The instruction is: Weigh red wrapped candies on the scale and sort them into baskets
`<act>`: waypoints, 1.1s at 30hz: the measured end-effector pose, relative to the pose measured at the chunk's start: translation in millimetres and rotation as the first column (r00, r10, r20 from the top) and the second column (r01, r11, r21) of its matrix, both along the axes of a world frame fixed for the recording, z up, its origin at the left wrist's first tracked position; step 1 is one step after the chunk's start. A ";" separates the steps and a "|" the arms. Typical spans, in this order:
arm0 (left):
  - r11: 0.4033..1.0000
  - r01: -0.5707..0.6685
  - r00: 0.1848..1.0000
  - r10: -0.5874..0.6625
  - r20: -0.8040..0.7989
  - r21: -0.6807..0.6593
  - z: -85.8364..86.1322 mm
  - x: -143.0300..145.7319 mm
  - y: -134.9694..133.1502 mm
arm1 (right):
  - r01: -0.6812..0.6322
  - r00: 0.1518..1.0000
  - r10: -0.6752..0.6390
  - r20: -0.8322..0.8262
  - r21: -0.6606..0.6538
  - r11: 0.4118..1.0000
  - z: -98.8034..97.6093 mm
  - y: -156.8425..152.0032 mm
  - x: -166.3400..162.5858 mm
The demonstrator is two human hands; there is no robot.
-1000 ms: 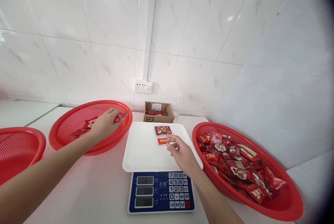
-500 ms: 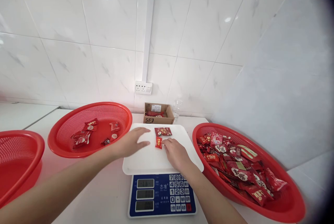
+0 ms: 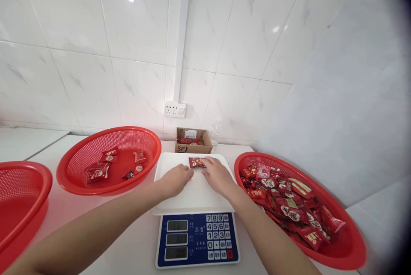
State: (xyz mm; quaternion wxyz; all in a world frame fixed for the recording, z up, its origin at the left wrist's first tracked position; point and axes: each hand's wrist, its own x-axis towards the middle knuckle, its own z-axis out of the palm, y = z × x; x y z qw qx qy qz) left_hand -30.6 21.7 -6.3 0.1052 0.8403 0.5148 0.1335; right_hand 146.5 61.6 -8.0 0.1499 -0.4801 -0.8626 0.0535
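Observation:
Both my hands rest on the white tray (image 3: 195, 196) of an electronic scale (image 3: 197, 238). My left hand (image 3: 176, 179) lies on the tray with its fingers curled under; whatever is in them is hidden. My right hand (image 3: 217, 175) lies flat beside it. Its fingertips touch a red packet (image 3: 195, 162) near the tray's far edge. A red mesh basket (image 3: 342, 245) to the right is heaped with several red wrapped sweets (image 3: 289, 200). Another red basket (image 3: 80, 155) to the left holds several sweets (image 3: 102, 168).
A third red basket (image 3: 19, 183) sits at the far left edge. A small cardboard box (image 3: 182, 148) and a clear plastic bottle (image 3: 215, 132) stand against the tiled wall behind the scale, below a wall socket (image 3: 175, 109). Everything stands on a white counter (image 3: 135, 240).
My left hand came out of the left basket onto the scale tray and curled over where a small red sweet lay. My right hand slid forward to the red packet.

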 end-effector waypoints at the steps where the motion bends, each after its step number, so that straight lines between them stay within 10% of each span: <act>1: 1.000 -0.023 1.000 0.023 0.006 0.004 1.8 -3.9 -0.6 | -0.011 1.000 0.011 0.029 -0.009 1.000 0.5 4.2 -0.2; 14: 0.893 -0.404 0.831 0.449 0.328 -0.200 28.6 -120.1 2.5 | 0.036 0.999 -0.041 -0.035 -0.135 0.990 3.2 14.7 -14.6; 17: 0.898 -0.373 0.783 0.439 0.441 -0.233 26.9 -113.7 -4.7 | -0.039 0.947 -0.056 -0.317 -0.285 0.958 12.6 7.7 -26.1; 20: 0.933 -0.244 0.739 0.355 0.572 -0.265 32.4 -84.6 -16.5 | -0.306 0.711 -0.128 -0.691 -0.468 0.829 23.1 -7.3 -48.4; 25: 0.955 -0.099 0.644 0.275 0.714 -0.279 44.8 -45.0 -29.6 | -0.474 0.548 -0.111 -0.829 -0.418 0.775 33.4 -33.0 -73.1; 33: 0.823 -0.528 0.693 0.560 0.454 -0.207 35.4 -123.3 -2.8 | -0.371 0.629 -0.147 -0.763 -0.461 0.806 27.3 -61.6 -13.8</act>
